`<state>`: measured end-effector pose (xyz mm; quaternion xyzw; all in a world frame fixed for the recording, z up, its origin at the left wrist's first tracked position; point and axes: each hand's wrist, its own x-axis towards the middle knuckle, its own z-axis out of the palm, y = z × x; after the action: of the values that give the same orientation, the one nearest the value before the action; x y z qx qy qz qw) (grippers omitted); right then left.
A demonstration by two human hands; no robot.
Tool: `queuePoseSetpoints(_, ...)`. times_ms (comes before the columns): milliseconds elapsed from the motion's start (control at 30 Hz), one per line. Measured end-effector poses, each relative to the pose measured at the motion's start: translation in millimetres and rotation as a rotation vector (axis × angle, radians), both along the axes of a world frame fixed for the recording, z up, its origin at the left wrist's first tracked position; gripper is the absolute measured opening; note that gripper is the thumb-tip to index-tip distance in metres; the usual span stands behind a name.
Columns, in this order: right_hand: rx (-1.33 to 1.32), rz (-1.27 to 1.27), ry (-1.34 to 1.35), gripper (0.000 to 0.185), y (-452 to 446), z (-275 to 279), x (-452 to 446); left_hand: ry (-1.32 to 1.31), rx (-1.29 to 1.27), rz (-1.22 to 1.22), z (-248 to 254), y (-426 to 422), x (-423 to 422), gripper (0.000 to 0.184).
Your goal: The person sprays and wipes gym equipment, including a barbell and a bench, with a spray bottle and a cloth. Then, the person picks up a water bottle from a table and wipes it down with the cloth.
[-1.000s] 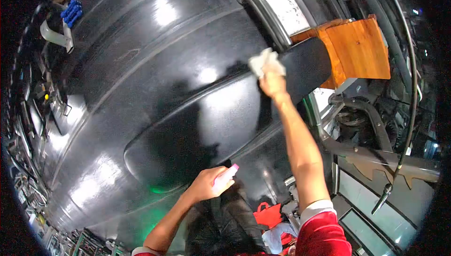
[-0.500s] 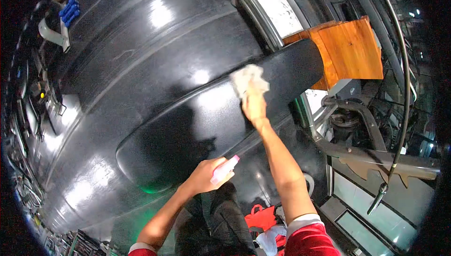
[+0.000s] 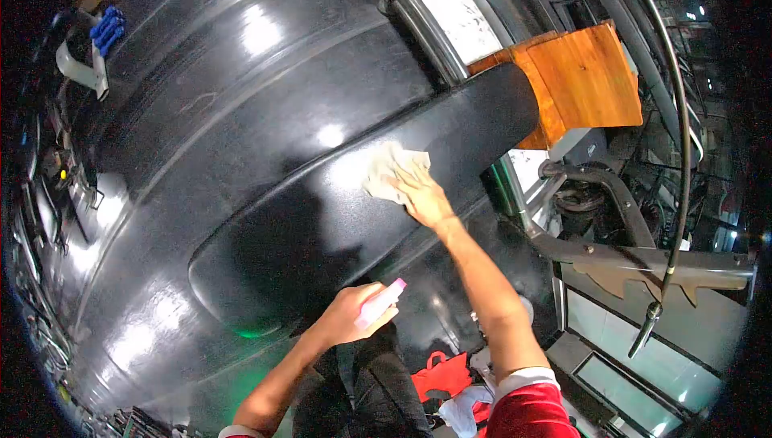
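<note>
- My right hand [image 3: 425,198] has hold of a crumpled pale cloth [image 3: 381,174], pressing it with fingers stretched out and partly spread.
- The cloth lies about midway along a long black pad [image 3: 326,229], a little closer to its far long edge.
- My left hand [image 3: 344,315] is curled closed around a small white bottle [image 3: 375,309] with a pink top; in view it overlaps the pad's near long edge, though I cannot tell how high it is.
- A varnished wooden block [image 3: 587,76] stands at the pad's right-hand end, blocking that way.
- One metal post [image 3: 438,40] rises just beside the far edge near that end; a second post [image 3: 508,189] stands by the near edge.
- Beyond these, to the right, a dark cable [image 3: 680,148] hangs down to a metal end piece [image 3: 646,332].
- A red bag [image 3: 442,375] and a light bundle [image 3: 463,411] lie below my right forearm.
- Glossy black floor [image 3: 217,128] spreads past the pad's far edge; well apart, at upper left, sit blue objects [image 3: 107,29] beside a white bracket [image 3: 78,69].
</note>
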<state>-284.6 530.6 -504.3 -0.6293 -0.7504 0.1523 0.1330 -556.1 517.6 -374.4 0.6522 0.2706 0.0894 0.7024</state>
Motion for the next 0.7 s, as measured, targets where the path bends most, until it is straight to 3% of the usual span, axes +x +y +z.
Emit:
queuePoseSetpoints(100,-0.115,-0.189,0.007,0.043,-6.5,-8.5,44.0,-0.023,0.177,-0.078,-1.7,0.7,-4.1,0.016)
queuePoseSetpoints(167,-0.126,-0.755,0.091,0.032,-0.5,-15.2,39.6,-0.008,0.133,-0.090,4.3,2.5,-7.4,0.015)
queuePoseSetpoints(233,-0.175,-0.741,-0.046,0.030,-1.1,-23.0,18.3,-0.021,0.106,-0.060,7.3,2.1,-14.1,0.015)
queuePoseSetpoints(267,0.155,-0.525,-0.083,0.032,-14.9,-43.8,10.7,-0.002,0.056,-0.028,10.4,3.2,-16.2,0.015)
queuePoseSetpoints(300,0.004,-0.471,-0.030,0.035,-19.1,-40.9,-0.7,0.019,0.005,0.010,11.8,2.7,-18.0,0.016)
queuePoseSetpoints(367,-0.095,-0.034,0.033,0.040,-39.4,-13.5,8.1,0.023,0.000,0.047,7.6,-5.0,-23.7,0.016)
queuePoseSetpoints(433,-0.229,-0.375,0.458,0.041,-58.4,-53.3,49.0,0.007,-0.027,0.032,11.8,-9.5,-28.6,0.016)
queuePoseSetpoints(467,-0.134,-0.356,0.189,0.044,-45.5,-4.5,49.5,0.020,-0.025,0.008,13.8,-12.6,-31.5,0.019)
queuePoseSetpoints(500,0.014,-0.595,0.069,0.045,-50.2,-23.1,55.3,0.033,-0.020,0.014,12.9,-16.2,-34.9,0.019)
queuePoseSetpoints(567,0.064,-0.684,-0.012,0.045,-60.7,-50.3,51.8,-0.031,-0.002,0.064,11.4,-29.0,-37.2,0.018)
queuePoseSetpoints(633,0.043,-0.531,-0.048,0.043,-80.0,-53.1,24.3,-0.028,0.009,0.061,9.4,-41.4,-38.2,0.018)
queuePoseSetpoints(667,-0.213,-0.584,0.376,0.042,-88.8,-44.4,11.6,0.010,0.003,0.058,6.4,-50.0,-38.0,0.017)
queuePoseSetpoints(700,-0.093,-0.045,-0.075,0.046,-85.6,-6.1,11.0,0.047,0.005,0.060,3.8,-56.7,-37.5,0.016)
